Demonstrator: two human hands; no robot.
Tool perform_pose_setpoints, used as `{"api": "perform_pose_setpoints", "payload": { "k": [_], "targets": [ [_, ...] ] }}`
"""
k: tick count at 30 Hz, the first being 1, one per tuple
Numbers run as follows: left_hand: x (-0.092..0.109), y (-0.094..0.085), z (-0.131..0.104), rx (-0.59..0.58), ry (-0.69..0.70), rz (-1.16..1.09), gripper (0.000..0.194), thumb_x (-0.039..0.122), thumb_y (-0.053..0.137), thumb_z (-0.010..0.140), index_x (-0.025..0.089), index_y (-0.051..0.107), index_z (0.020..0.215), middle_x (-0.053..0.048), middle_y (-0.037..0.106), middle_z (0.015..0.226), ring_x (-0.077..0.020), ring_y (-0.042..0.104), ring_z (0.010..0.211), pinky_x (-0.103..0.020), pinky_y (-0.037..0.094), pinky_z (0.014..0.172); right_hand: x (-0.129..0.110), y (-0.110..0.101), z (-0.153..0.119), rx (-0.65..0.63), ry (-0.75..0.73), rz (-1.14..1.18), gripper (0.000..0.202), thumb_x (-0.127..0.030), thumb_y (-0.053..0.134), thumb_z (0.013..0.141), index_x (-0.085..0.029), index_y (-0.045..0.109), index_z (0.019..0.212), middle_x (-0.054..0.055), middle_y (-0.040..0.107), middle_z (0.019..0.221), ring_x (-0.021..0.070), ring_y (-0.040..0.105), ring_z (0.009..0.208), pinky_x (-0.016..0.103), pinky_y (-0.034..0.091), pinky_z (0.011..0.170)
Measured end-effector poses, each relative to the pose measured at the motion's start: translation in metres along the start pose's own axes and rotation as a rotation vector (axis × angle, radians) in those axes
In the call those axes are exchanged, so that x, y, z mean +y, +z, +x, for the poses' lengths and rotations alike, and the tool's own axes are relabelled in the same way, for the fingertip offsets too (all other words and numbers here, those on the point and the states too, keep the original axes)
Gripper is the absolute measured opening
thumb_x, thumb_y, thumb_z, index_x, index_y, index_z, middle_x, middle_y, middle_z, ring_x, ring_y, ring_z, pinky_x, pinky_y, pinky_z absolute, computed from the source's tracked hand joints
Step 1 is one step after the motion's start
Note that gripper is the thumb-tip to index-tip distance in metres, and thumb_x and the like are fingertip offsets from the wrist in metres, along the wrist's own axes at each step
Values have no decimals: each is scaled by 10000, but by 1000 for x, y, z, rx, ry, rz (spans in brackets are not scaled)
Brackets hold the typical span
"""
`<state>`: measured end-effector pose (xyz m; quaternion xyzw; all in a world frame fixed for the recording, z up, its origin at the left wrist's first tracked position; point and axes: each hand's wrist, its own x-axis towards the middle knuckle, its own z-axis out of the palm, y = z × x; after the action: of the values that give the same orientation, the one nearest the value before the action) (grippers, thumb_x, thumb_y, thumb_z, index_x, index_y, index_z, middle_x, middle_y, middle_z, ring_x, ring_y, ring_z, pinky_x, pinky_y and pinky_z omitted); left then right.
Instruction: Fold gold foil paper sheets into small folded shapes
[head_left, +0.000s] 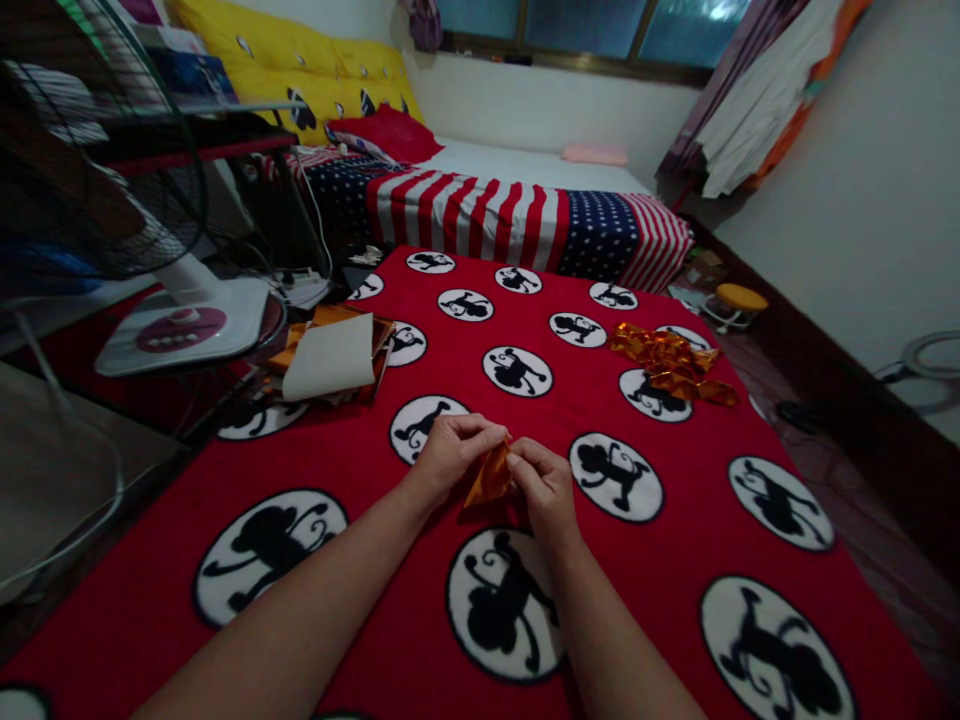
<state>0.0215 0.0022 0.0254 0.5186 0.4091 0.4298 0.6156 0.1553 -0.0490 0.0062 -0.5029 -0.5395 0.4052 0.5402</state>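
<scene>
Between my two hands is a small piece of shiny orange foil paper (489, 478), folded to a pointed, roughly triangular shape. The fingers of my left hand (456, 450) pinch its upper left edge. My right hand (541, 482) grips its right side between thumb and fingers. Both hands are just above a red cloth (360, 560) printed with black monkeys in white ovals. To the far right on this cloth lies a heap of crumpled or folded orange foil pieces (667, 362). A stack of foil sheets (330, 355), topped by a pale sheet, rests at the left edge.
A standing fan (187, 310) is on the left, beside a small shelf with cables. Behind the red cloth stands a bed with a stars-and-stripes cover (480, 215) and a red pillow (390, 135). A yellow-topped stool (741, 298) is at the right.
</scene>
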Motion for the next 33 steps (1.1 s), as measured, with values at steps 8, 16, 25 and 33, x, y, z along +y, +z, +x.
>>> {"api": "perform_pose_setpoints", "payload": {
  "k": [8, 16, 25, 33],
  "targets": [
    [-7, 4, 3, 43, 82, 61, 204, 334, 727, 700, 132, 758, 693, -34, 685, 649, -127, 569, 608, -223, 425, 591, 2, 3, 5, 75, 25, -25, 291, -328, 591, 822, -183, 542, 574, -31, 470, 555, 107, 414, 529, 233, 321, 496],
    [-10, 5, 5, 82, 35, 6, 195, 320, 739, 686, 127, 762, 702, -38, 701, 650, -129, 583, 585, -225, 443, 576, -2, 2, 8, 55, 106, 113, 265, -338, 640, 785, -165, 624, 585, -29, 488, 542, 98, 421, 504, 231, 320, 478],
    [-13, 2, 7, -48, 47, 117, 354, 475, 658, 775, 132, 728, 823, -31, 701, 714, -117, 584, 587, -202, 432, 546, 6, -3, 8, 280, 103, 57, 270, -409, 673, 781, -157, 685, 685, -41, 488, 474, 93, 399, 431, 224, 294, 422],
    [-11, 4, 4, -191, -29, 161, 350, 474, 694, 742, 124, 697, 727, -36, 661, 607, -114, 571, 510, -201, 412, 488, 8, -5, 9, 480, 75, 107, 257, -397, 676, 792, -152, 687, 714, -46, 492, 496, 87, 394, 442, 224, 298, 435]
  ]
}}
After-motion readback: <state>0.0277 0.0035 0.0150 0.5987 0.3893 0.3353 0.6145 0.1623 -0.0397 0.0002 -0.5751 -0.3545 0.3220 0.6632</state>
